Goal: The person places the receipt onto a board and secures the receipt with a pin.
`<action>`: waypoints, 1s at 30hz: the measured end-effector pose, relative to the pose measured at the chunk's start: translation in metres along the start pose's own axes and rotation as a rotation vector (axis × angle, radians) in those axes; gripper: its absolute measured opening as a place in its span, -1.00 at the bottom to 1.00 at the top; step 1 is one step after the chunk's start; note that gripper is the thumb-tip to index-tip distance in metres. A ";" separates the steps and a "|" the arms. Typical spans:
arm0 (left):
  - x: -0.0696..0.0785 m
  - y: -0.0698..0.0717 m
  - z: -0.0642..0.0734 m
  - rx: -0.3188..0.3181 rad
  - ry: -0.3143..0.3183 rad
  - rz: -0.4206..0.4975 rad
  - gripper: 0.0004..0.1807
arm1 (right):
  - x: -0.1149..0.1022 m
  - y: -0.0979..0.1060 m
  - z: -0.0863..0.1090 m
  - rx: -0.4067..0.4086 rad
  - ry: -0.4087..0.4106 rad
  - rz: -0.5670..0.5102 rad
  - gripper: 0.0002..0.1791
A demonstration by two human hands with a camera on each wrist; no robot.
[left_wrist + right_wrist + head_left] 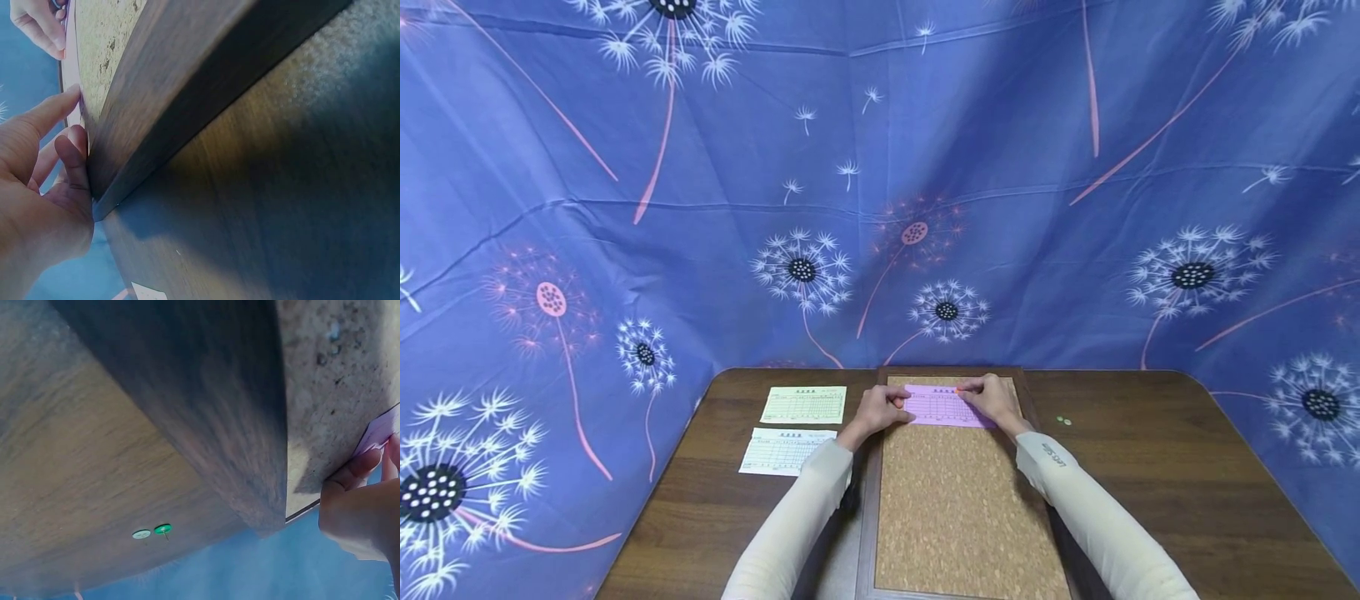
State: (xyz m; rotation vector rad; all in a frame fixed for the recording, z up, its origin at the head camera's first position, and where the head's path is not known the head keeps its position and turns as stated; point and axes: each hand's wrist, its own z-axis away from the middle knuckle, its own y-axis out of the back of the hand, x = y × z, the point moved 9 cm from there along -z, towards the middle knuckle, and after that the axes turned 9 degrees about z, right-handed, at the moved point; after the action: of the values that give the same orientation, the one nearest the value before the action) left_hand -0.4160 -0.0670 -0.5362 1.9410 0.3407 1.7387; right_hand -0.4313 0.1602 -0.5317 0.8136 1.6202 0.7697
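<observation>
A pink printed slip (936, 407) lies across the upper part of a framed cork board (966, 508). My left hand (877, 408) is at the slip's left edge, index finger and thumb apart; in the left wrist view, that hand's index fingertip (70, 97) presses at the edge of the paper. At the upper right corner, my right hand (992, 400) pinches a small orange-red thumbtack (958, 391), mostly hidden by the fingers. The right wrist view shows the slip's corner (377, 432) beside the right thumb.
Left of the board, a pale green slip (805, 405) lies above a white slip (778, 452), partly behind my left sleeve. Two green thumbtacks (162, 529) rest on the wooden table (1157, 450) to the right. A blue dandelion-patterned cloth (1037, 275) hangs behind.
</observation>
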 end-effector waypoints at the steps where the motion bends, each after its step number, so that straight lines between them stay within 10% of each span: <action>1: 0.001 0.000 0.000 0.001 -0.005 -0.001 -0.56 | 0.000 0.000 0.001 -0.001 0.005 -0.001 -0.82; 30: 0.006 -0.001 0.009 0.012 -0.047 -0.034 -0.59 | 0.010 0.038 0.069 -0.246 0.180 -0.189 -0.66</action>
State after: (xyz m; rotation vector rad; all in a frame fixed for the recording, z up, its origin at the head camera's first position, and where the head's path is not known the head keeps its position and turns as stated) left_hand -0.4063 -0.0650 -0.5323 1.9704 0.3664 1.6698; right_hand -0.3605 0.1941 -0.5174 0.4192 1.6917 0.9049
